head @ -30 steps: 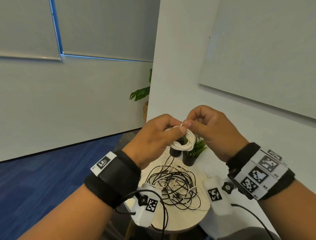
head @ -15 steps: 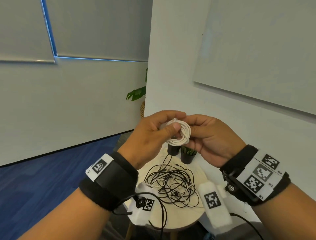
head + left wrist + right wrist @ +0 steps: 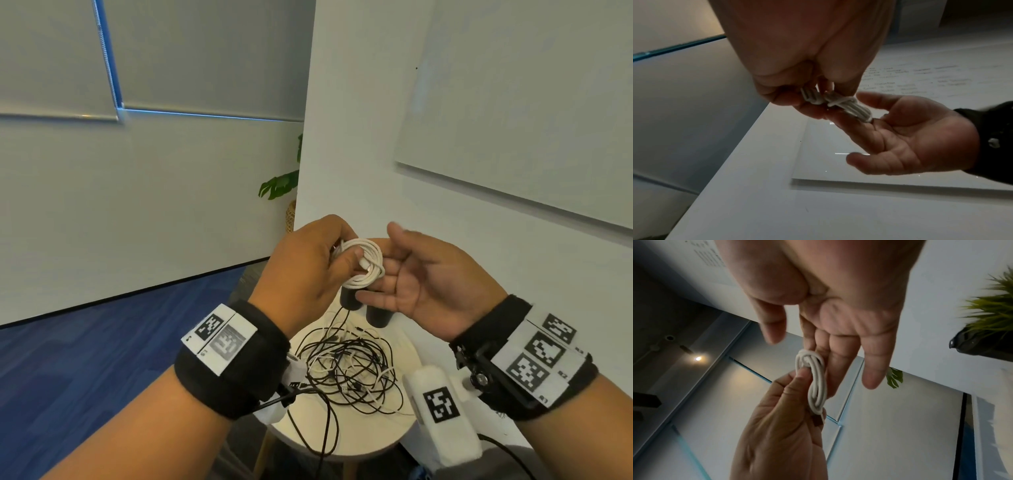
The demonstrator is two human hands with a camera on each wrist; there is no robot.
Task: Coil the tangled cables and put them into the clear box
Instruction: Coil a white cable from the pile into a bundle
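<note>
Finishing one coil: white cable coil (image 3: 364, 262), wrapped at its middle, pinched in left hand (image 3: 308, 270) above the worktop (image 3: 346, 435); right hand (image 3: 424, 284) spread, fingers relaxed beside the coil. Tangled cables (image 3: 349, 370) left on worktop. Next, probably: stowing the coil; clear box not in view.

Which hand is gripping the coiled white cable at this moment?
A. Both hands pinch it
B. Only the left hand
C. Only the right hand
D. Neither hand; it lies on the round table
B. The left hand pinches the coiled white cable between thumb and fingers, while the right hand is spread open beside it, fingers straight, curled round nothing.
</note>
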